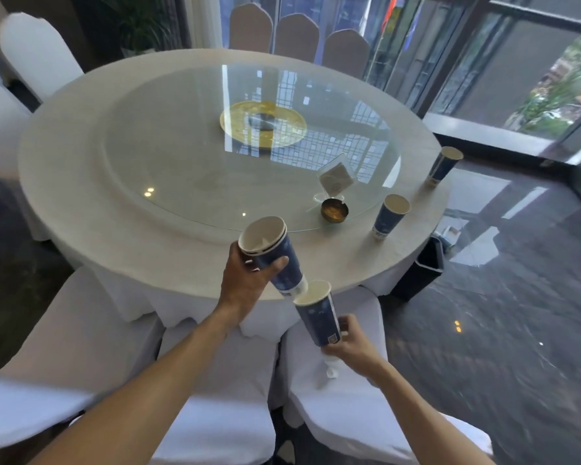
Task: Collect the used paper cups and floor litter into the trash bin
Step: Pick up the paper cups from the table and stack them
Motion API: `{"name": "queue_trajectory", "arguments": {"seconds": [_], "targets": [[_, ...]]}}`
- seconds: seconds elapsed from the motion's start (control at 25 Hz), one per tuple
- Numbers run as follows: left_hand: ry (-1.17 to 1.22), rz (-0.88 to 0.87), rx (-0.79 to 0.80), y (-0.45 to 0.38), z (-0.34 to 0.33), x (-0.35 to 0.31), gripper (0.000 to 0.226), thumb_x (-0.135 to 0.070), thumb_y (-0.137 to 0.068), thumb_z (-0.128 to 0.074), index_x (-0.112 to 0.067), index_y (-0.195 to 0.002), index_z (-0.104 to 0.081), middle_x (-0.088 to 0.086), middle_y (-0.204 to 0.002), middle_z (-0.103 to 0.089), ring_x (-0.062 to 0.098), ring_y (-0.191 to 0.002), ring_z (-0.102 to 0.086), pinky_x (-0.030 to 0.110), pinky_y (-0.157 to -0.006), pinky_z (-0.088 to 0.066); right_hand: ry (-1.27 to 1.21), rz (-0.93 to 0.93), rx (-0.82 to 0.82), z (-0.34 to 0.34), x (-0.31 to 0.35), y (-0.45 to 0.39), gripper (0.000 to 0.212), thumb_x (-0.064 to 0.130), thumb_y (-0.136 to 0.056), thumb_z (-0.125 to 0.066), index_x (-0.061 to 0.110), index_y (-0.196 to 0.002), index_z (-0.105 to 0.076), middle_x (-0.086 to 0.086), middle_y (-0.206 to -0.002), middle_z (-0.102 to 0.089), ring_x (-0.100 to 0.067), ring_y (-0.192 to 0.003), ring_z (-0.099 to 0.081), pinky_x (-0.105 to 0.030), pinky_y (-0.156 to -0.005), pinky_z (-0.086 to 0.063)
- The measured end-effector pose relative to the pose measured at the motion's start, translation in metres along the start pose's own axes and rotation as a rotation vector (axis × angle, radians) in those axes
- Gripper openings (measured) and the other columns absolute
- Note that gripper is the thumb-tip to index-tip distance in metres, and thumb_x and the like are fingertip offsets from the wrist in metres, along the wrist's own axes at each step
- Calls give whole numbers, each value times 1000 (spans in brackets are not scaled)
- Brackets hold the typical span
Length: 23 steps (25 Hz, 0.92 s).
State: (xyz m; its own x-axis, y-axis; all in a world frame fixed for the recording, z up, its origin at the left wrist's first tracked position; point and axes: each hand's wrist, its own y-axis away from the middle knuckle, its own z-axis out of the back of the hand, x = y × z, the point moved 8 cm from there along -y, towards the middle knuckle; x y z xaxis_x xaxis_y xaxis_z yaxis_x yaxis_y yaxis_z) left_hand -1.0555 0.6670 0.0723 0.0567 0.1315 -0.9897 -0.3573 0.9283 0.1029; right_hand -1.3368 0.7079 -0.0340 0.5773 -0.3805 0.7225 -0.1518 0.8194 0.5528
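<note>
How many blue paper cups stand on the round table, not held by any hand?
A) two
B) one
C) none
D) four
A: only two blue paper cups stand free, one near the brass ashtray, another by the table's right edge.

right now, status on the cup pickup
Left hand holds stacked blue paper cups; right hand holds one blue cup. Two cups on table. Black bin right, past chair.

Your single head-worn camera is looking forward and steeply down, standing close over the near edge of the round cloth-covered table (81, 182). Its wide angle is bending the far glass windows (524, 72).
</note>
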Motion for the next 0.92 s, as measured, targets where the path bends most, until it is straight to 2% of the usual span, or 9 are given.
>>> {"name": "queue_trajectory", "arguments": {"seconds": [0.08,0.16,0.28,0.4,0.48,0.56,0.72,0.8,0.92], "targets": [[24,2,47,9,-15,-7,67,-10,-74,-93,-5,-130,-55,3,-116,-70,-9,-82,-70,9,-63,-53,-6,37,36,-5,6,13,67,11,-79,-82,22,-133,-44,-1,-123,-60,-17,-107,-65,-33,-91,-58],[45,5,112,18,-29,-11,68,-12,-71,-95,-8,-127,-56,0,-114,-71,1,-91,-72,13,-66,-56,-6,64,53,-4,10,20,68,13,-78,-82,25,-134,-46,0,-122,-62,-18,-108,-66,-38,-96,-58],[-3,31,257,27,-53,-1,79,-24,-63,-100,-13,-130,-58,0,-119,-73,20,-109,-73,22,-76,-59,-29,92,49,1,17,25,66,10,-79,-82,24,-133,-46,-1,-121,-61,-20,-107,-66,-37,-96,-58],[-83,64,362,43,-77,14,95,-40,-52,-100,-20,-133,-57,-2,-124,-73,18,-113,-72,32,-89,-61,-76,122,43,11,20,26,64,9,-79,-83,22,-131,-48,-2,-121,-62,-21,-108,-66,-38,-93,-58],[-106,84,398,53,-95,23,96,-37,-52,-102,-22,-135,-55,-2,-124,-73,17,-114,-72,37,-97,-60,-105,146,59,19,17,23,63,10,-79,-84,22,-130,-49,-2,-122,-63,-22,-109,-66,-39,-93,-59],[-134,89,395,61,-109,28,92,-30,-55,-103,-23,-134,-56,-5,-124,-73,15,-116,-70,35,-98,-59,-116,183,91,25,15,22,62,14,-79,-84,24,-130,-50,-1,-124,-64,-21,-112,-66,-43,-95,-59],[-211,112,266,78,-142,37,89,-45,-47,-100,-32,-125,-58,-9,-118,-73,17,-110,-72,43,-92,-62,-109,254,172,58,3,22,69,12,-76,-72,28,-138,-48,6,-131,-59,-18,-126,-57,-45,-104,-54],[-281,98,224,83,-154,45,82,-50,-44,-96,-35,-115,-57,-11,-112,-73,17,-106,-71,43,-88,-61,-171,298,81,90,3,15,72,23,-72,-69,30,-141,-51,6,-138,-57,-19,-132,-53,-43,-108,-50],[-353,104,167,92,-172,57,82,-47,-43,-94,-33,-116,-59,-8,-110,-74,19,-105,-70,41,-87,-59,-219,336,30,123,8,6,63,46,-87,-71,41,-146,-50,13,-151,-49,-11,-137,-47,-39,-114,-41]]}}
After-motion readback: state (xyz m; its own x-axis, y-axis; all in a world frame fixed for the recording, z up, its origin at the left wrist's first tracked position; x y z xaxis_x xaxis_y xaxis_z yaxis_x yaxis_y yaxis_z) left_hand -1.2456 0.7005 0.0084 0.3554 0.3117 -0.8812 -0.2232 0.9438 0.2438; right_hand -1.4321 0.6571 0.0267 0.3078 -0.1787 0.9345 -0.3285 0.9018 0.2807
